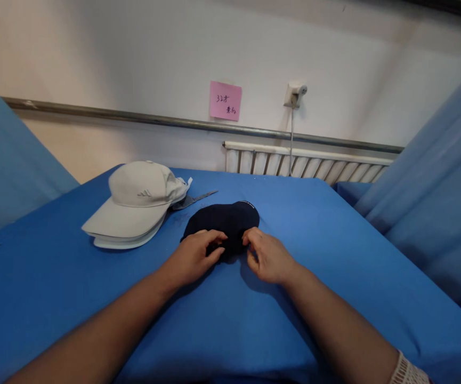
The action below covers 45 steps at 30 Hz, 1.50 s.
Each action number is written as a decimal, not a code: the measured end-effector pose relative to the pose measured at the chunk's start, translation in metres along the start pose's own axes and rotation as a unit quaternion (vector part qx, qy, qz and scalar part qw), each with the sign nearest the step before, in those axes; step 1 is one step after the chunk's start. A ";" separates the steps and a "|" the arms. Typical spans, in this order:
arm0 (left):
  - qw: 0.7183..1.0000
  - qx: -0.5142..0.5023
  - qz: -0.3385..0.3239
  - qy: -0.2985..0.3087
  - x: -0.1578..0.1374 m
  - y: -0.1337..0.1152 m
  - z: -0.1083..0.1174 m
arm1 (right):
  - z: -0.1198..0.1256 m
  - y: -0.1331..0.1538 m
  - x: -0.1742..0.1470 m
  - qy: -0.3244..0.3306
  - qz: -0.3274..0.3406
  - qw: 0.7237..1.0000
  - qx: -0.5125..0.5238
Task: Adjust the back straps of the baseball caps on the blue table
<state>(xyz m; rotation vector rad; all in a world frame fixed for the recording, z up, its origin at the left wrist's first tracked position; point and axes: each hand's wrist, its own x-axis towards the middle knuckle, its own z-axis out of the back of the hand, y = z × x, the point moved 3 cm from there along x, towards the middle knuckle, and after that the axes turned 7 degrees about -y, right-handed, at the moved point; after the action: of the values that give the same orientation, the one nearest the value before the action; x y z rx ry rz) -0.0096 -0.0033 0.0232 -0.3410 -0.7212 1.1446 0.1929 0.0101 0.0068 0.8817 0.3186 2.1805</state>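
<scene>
Hands: left hand (pixel 198 256) and right hand (pixel 269 256) curled over the near side of the black, rounded fabric cap (pixel 222 216); whether they gripped, couldn't tell!
Black cap: lay mid-table on blue cloth (pixel 374 277); a loose pinch could have let its soft crown slump.
Pale-grey, curved-brim fabric caps (pixel 134 200): at least 2, stacked leftward; a shove might have toppled them.

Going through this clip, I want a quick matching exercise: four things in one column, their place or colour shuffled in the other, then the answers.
Things:
1. Dark cap
2. Pale caps
3. Paper note
4. Radiator

Place or colour:
A. Pink, on the wall
B. At the left hand and right hand
C. Below the metal rail
D. Stacked, left part of the table

Pairs: 1-B, 2-D, 3-A, 4-C
</scene>
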 end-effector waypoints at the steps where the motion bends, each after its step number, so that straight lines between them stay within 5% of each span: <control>1: 1.000 0.019 -0.014 -0.009 -0.001 -0.002 0.001 | 0.000 -0.001 0.000 -0.002 -0.010 1.000 0.010; 6: 0.994 0.060 -0.088 -0.013 -0.004 -0.011 0.003 | -0.003 -0.003 0.000 0.003 0.006 0.999 0.053; 11: 0.985 0.097 -0.144 -0.021 -0.006 -0.015 0.001 | -0.013 -0.005 0.000 0.033 0.016 0.999 -0.015; 19: 0.974 0.100 -0.203 -0.002 -0.010 -0.025 -0.006 | -0.012 -0.013 0.008 -0.043 -0.085 0.986 -0.135; 25: 0.982 0.063 -0.158 0.077 -0.006 -0.021 -0.003 | -0.003 -0.012 -0.003 0.070 -0.035 0.990 -0.120; 32: 0.993 0.079 -0.084 0.038 0.002 -0.001 0.022 | 0.002 0.004 -0.002 0.042 0.001 0.999 -0.032; 41: 0.990 0.058 -0.009 0.129 0.002 0.034 0.037 | -0.014 0.009 -0.007 0.117 0.057 0.991 -0.043; 45: 0.990 0.066 0.017 0.121 0.001 0.034 0.035 | -0.008 0.012 -0.009 0.122 0.073 0.989 -0.047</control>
<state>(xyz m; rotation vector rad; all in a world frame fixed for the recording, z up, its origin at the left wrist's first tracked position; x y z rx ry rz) -0.0568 0.0076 0.0290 -0.3736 -0.4263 1.1543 0.1852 -0.0042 0.0026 0.6017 0.2727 2.4240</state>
